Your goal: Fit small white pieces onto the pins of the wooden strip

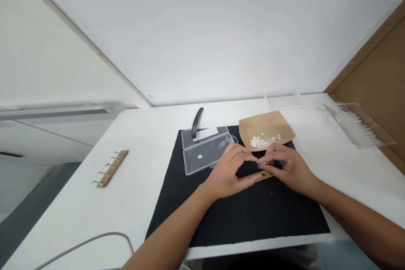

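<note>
Right grip (294,166) pinched on a small shiny piece (262,163); work looks unfinished

The shiny piece sits between thumb and index finger, with no visible gap, just above a tan strip (265,174) on the black mat (247,219). Left grip (229,168) has its thumb and index parted: the index tip meets the right fingertips, the thumb lies by the strip. Whether it has hold of anything, I cannot tell.

I judge this to be mid-step, since the piece is in the fingers rather than set down; the hands hide whatever is done on the strip. Plenty of white bits (257,141) lie loose in the brown tray (268,120) beyond, and clear slivers (224,141) in the open case (196,160). Farther left, on the white counter (95,215), a wooden rail (113,169) carries a row of metal hooks, apparently complete.
</note>
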`<state>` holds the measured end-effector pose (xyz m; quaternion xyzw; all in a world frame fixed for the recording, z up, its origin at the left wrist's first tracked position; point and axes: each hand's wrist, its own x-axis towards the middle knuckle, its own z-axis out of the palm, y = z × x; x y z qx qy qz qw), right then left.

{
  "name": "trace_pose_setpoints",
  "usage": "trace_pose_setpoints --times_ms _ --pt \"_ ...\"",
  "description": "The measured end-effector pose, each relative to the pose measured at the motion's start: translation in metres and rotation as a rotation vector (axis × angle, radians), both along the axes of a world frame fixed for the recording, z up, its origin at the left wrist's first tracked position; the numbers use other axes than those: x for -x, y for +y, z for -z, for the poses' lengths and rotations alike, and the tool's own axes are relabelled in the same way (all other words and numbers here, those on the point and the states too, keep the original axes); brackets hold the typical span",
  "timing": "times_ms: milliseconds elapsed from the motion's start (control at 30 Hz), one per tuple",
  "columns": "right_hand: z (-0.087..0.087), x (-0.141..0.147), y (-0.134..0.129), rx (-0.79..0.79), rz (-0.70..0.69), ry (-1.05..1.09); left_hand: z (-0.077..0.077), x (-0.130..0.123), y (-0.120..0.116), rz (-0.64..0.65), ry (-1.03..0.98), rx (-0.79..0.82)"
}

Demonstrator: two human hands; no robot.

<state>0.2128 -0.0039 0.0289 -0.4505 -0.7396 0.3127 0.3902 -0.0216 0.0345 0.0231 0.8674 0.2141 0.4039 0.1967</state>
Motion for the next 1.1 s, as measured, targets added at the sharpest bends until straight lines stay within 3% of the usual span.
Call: trace_pose_setpoints --times_ms 267,667,867,1100 --pt "-0.006 0.003 -0.006 -0.041 -0.006 -0.079 -0.008 0.001 -0.002 0.002 -0.034 -0.142" --pt "-0.002 0.001 -0.004 -0.101 -0.074 -0.118 -0.009 0.001 0.000 0.022 -0.058 -0.191" --pt "-0.001 -0.001 -0.002 -0.170 -0.157 -0.186 -0.006 0.001 0.001 0.044 -0.045 -0.193" --pt "-0.013 -0.004 -0.002 -0.086 -0.278 -0.249 -0.006 -0.001 -0.002 0.036 -0.033 -0.169"
